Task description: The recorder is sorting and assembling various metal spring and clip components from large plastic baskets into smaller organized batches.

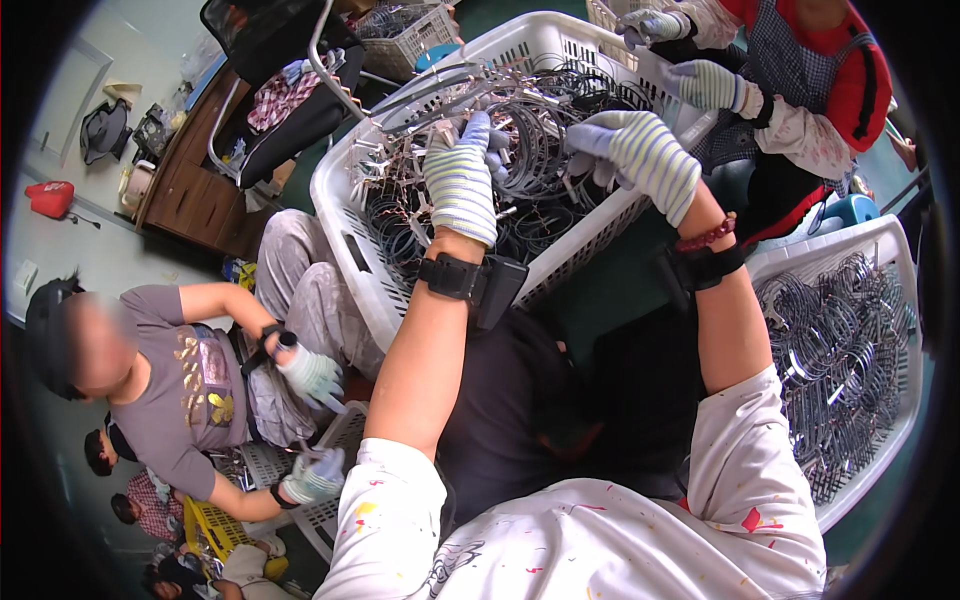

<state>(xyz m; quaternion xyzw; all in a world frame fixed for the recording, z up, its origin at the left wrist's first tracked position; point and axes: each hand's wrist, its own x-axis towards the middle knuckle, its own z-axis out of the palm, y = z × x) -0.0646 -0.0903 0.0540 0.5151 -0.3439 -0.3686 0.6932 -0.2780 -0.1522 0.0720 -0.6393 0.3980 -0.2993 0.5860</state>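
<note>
Both my hands wear white gloves with coloured stripes. My left hand [462, 185] is over the large white plastic basket [345, 225], its fingers closed beside a coil of dark cable [525, 150]. What they grip is hidden among the wires. At the basket's right side, my right hand [648, 160] is raised with its fingers bent together; anything between them is too small to make out. Tangled cables with white connectors and thin copper-coloured ends fill the basket. A grey bent strip [430, 112] lies across its far left part.
At right stands another white basket [905, 370] full of dark coiled cables. A gloved co-worker [800, 110] is across from me at the upper right. Another gloved person [190, 390] sits at left. A black chair [290, 120] and brown wooden cabinet [185, 205] stand at the upper left.
</note>
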